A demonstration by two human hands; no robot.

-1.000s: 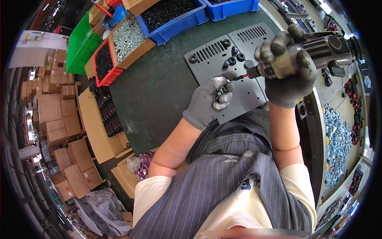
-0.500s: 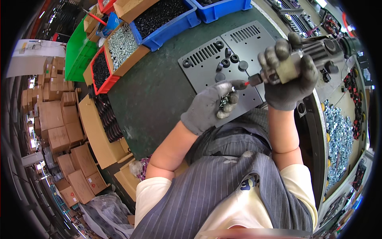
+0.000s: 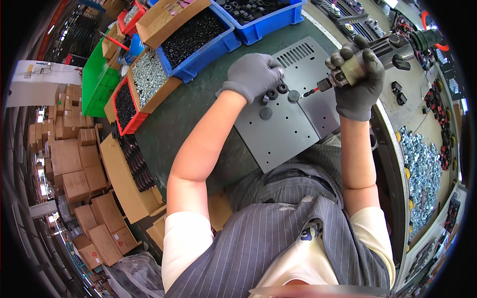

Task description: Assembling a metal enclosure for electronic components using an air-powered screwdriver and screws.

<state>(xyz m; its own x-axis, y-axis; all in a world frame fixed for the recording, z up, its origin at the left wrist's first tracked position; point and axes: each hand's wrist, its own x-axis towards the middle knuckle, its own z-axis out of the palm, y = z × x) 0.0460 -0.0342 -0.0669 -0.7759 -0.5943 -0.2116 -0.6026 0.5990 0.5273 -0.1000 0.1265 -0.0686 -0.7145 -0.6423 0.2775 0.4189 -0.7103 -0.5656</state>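
Note:
My right hand (image 3: 361,82), in a dark grey glove, is wrapped around a power screwdriver (image 3: 389,52) at the right. Its red-sleeved bit (image 3: 314,91) points left over a grey metal plate (image 3: 283,139), with a small shiny piece at the tip. My left hand (image 3: 255,77), also gloved, is closed over the plate's far left part, fingers curled; what lies inside them is hidden. Beside it on the plate are black rubber rings (image 3: 282,88) and round dark discs (image 3: 266,113). The plate has slots (image 3: 297,54) and small holes.
Blue bins (image 3: 198,54) of small black parts stand at the back. To their left are a carton of silver screws (image 3: 150,74), a red bin (image 3: 126,107) and a green bin (image 3: 101,84). A heap of silver hardware (image 3: 422,174) lies at the right; stacked cartons (image 3: 69,164) stand far left.
My left hand, earlier holding several screws near the bit, has moved away to the plate's far left. The screwdriver has shifted slightly away and left.

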